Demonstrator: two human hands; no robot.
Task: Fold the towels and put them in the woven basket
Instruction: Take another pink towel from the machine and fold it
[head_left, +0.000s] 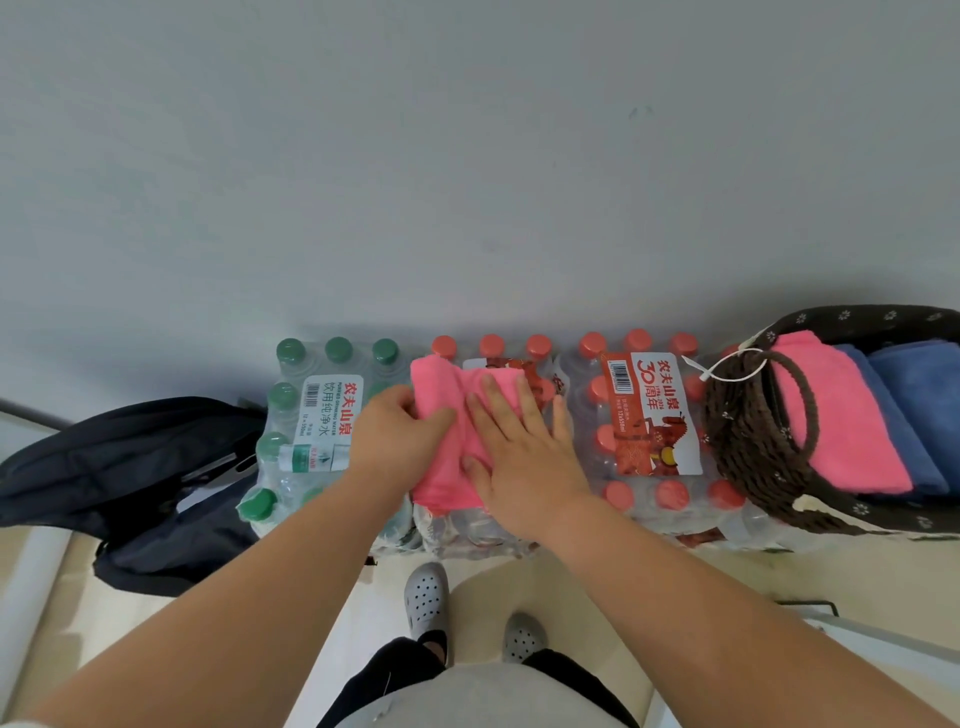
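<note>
Our left hand (400, 434) grips the towel (439, 382); our right hand (522, 457) presses it flat on bottle packs (644, 415). A basket (748, 447) stands just right, a bag (130, 467) left.

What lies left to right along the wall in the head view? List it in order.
black bag → green-capped water pack → pink towel being folded → labelled red-capped water pack → woven basket, holding folded pink towel, then blue towels

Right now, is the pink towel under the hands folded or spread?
Folded: the pink towel forms a narrow strip with doubled layers.
</note>
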